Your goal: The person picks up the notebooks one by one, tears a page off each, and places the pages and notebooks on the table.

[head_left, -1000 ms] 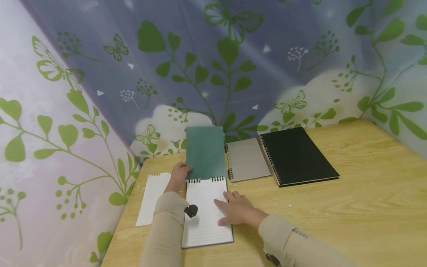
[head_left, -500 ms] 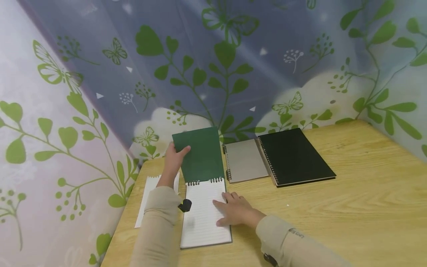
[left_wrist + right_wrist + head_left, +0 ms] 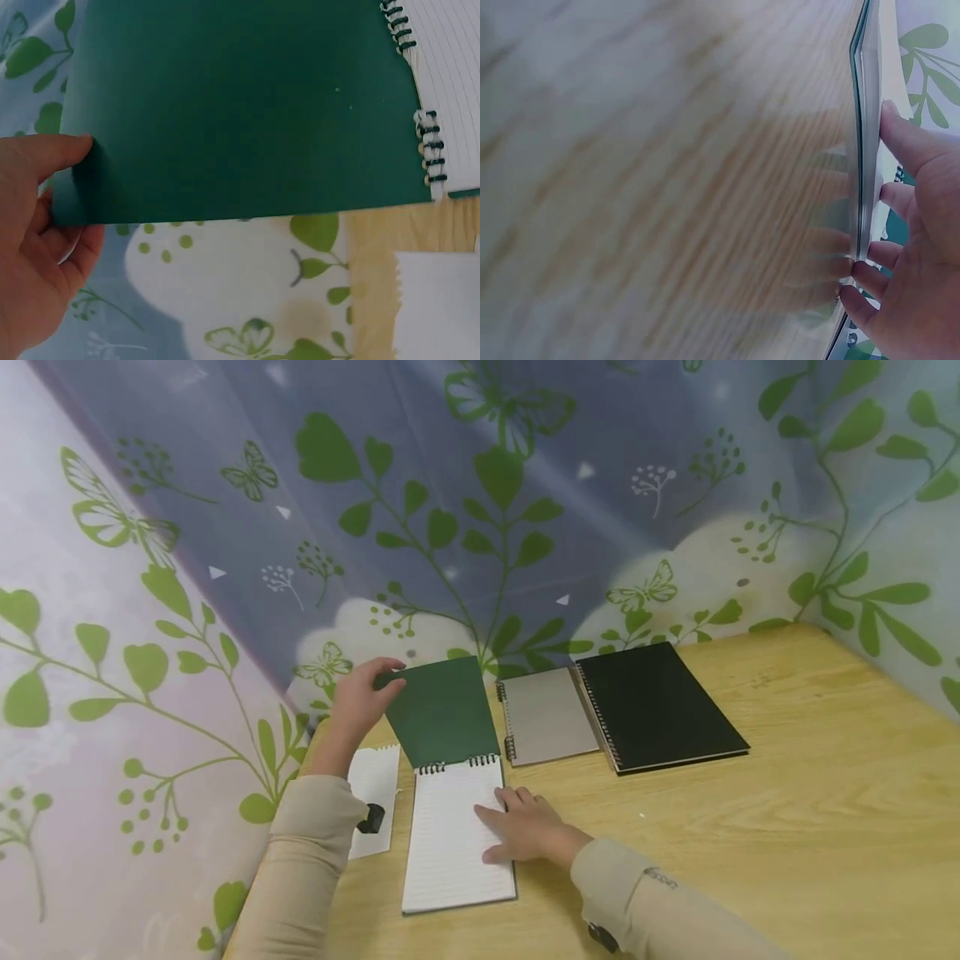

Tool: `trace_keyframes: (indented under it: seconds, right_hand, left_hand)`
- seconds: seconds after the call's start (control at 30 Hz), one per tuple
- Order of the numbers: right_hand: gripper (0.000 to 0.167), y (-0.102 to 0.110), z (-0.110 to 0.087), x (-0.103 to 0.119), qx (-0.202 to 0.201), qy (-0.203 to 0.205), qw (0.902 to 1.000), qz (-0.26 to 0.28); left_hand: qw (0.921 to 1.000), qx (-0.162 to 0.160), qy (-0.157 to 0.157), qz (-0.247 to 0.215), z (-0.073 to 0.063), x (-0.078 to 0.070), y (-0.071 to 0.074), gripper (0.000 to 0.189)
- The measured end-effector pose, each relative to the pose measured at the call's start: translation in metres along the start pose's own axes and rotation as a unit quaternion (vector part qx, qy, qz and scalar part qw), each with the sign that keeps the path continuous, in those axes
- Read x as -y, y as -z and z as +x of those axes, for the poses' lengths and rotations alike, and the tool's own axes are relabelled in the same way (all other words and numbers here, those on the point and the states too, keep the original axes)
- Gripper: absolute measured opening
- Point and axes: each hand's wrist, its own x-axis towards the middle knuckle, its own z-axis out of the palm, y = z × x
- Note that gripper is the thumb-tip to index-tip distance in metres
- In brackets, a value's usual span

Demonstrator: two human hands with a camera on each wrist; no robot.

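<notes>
A spiral notebook lies on the table with a lined white page showing. Its green cover stands raised at the far side of the black coil binding. My left hand pinches the cover's upper left corner, thumb on the green face and fingers behind, as the left wrist view shows. My right hand rests on the page's right edge with fingers spread. In the right wrist view some fingertips touch the notebook's side edge.
A torn white sheet lies left of the notebook, partly behind the left forearm. To the right are a grey spiral notebook and a larger black one. A patterned curtain borders the wooden table.
My left hand has moved up and left along the green cover to its upper corner, and the cover has come up tilted toward me. The right hand stays in place.
</notes>
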Motion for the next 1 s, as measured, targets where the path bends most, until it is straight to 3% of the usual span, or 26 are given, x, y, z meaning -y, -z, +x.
trace_keyframes:
  seconds: [0.07,0.17,0.4,0.67,0.83,1.0]
  right_hand:
    - [0.069,0.001,0.0,0.001,-0.001,0.002,1.0,-0.003]
    - [0.069,0.001,0.0,0.003,-0.003,0.004,1.0,-0.004]
    - [0.071,-0.002,0.003,0.001,-0.01,0.004,0.9999,-0.007]
    - [0.071,-0.003,0.008,-0.002,-0.029,0.008,0.9993,-0.024]
    - [0.069,-0.002,0.013,-0.002,-0.04,0.002,0.999,-0.019]
    - [0.07,-0.003,0.014,-0.003,-0.044,0.006,0.9989,-0.014]
  left_hand:
    - [0.9989,0.021,-0.022,0.037,-0.006,-0.004,0.009,0.029]
    - [0.9962,0.048,-0.044,0.056,-0.015,-0.009,0.017,0.027]
    - [0.9908,0.081,-0.064,0.088,-0.043,-0.019,0.023,0.021]
    - [0.9778,0.02,-0.143,0.152,-0.068,-0.018,0.022,0.012]
    - [0.9754,0.021,-0.15,0.16,-0.077,-0.017,0.014,0.012]
    - [0.9736,0.039,-0.144,0.173,-0.099,-0.015,0.009,0.011]
